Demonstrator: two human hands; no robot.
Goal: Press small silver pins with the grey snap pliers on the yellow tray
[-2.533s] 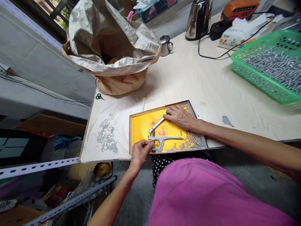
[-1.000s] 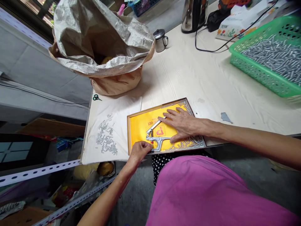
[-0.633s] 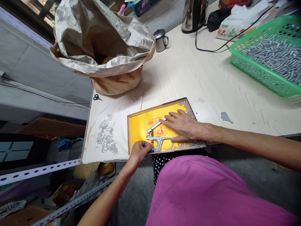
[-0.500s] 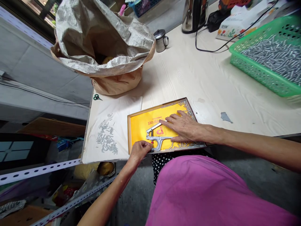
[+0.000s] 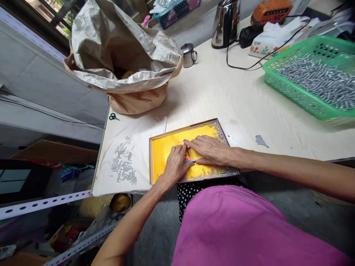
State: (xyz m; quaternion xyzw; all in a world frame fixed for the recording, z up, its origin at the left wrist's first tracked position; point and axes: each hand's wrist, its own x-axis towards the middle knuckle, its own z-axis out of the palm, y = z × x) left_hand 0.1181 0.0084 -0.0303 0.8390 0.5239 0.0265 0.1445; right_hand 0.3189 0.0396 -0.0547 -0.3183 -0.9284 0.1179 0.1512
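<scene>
A wooden tray (image 5: 150, 159) with a yellow lining lies at the table's near edge. Silver press pliers (image 5: 192, 160) rest in it, mostly covered by both hands. My left hand (image 5: 175, 165) lies over the pliers' head, fingers curled onto it. My right hand (image 5: 208, 149) presses flat on the handles, fingers stretched out towards the left hand. Small metal pins (image 5: 222, 170) line the tray's right and near sides.
More pins (image 5: 123, 170) lie on a white cloth (image 5: 144, 129) left of the tray, beside green scissors (image 5: 113, 117). A big open sack (image 5: 124, 59), a steel cup (image 5: 189, 55), a kettle (image 5: 226, 22) and a green basket (image 5: 302, 99) full of pins stand further back.
My left hand moved from the tray's near edge up onto the pliers' head. My right hand slid left along the handles, which have closed flat. The camera shifted slightly.
</scene>
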